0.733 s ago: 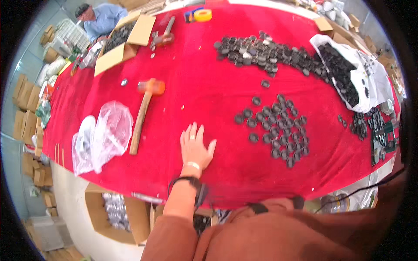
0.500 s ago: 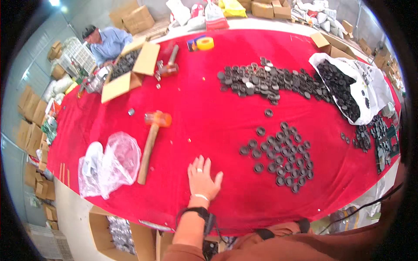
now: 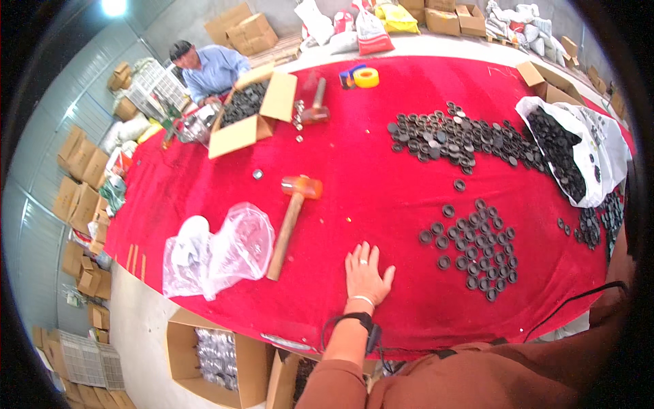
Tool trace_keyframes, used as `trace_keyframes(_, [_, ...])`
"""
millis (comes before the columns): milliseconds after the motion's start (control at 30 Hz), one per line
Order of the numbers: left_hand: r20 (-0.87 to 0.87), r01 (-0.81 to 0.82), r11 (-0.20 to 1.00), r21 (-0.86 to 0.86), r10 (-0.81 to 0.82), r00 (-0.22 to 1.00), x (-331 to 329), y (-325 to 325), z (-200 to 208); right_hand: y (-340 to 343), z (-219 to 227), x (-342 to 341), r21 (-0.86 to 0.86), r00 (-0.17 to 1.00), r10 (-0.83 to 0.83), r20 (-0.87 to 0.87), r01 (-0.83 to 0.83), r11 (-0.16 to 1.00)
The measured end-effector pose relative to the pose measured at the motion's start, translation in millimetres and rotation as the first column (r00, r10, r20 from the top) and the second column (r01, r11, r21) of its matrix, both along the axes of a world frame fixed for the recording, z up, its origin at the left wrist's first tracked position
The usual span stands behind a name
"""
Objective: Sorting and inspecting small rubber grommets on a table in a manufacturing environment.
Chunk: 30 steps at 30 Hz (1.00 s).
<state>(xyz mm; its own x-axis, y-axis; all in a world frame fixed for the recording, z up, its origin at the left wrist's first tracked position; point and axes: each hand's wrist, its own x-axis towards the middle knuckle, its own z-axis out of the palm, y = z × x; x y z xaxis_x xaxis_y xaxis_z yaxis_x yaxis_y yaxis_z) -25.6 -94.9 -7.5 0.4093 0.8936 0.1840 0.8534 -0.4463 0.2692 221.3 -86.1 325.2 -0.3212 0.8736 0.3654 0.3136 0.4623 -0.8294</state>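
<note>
My left hand [image 3: 368,275] lies flat on the red cloth [image 3: 327,204], palm down and holding nothing, its fingers spread. To its right is a loose cluster of small round black caps [image 3: 477,249], with one stray cap [image 3: 459,185] beyond it. A denser pile of black round parts [image 3: 443,136] spreads farther back toward a white sack [image 3: 599,170] spilling more of them. An orange-headed mallet [image 3: 289,232] with a wooden handle rests left of the hand, beside a clear plastic bag [image 3: 238,252]. My right hand is out of view.
An open carton [image 3: 279,99] of dark parts stands at the back left, near a second hammer [image 3: 316,112] and a yellow tape roll [image 3: 366,78]. A person in a blue shirt [image 3: 214,71] sits behind it. Below the near edge is a carton [image 3: 252,368] with plastic-wrapped items.
The whole view has swung, so the table and everything on it appear farther right. My left hand stays flat on the cloth in about the same place.
</note>
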Motion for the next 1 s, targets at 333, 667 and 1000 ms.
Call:
trace_keyframes(333, [0.016, -0.028, 0.999, -0.037, 0.028, 0.999, -3, -4, 6, -22, -14, -50, -0.15, 0.995, -0.102, -0.016, 0.098, 0.984])
trace_keyframes(667, [-0.192, -0.018, 0.864, 0.503, 0.132, 0.972, 1, 13, -43, 30, -142, -209, -0.482, 0.895, 0.424, 0.138, -0.313, 0.818])
trace_keyframes(1000, [0.074, 0.049, 0.982, -0.184, -0.036, 0.997, -2, -8, -21, 100, -144, -264, -0.639, 0.977, 0.124, -0.173, -0.207, 0.74])
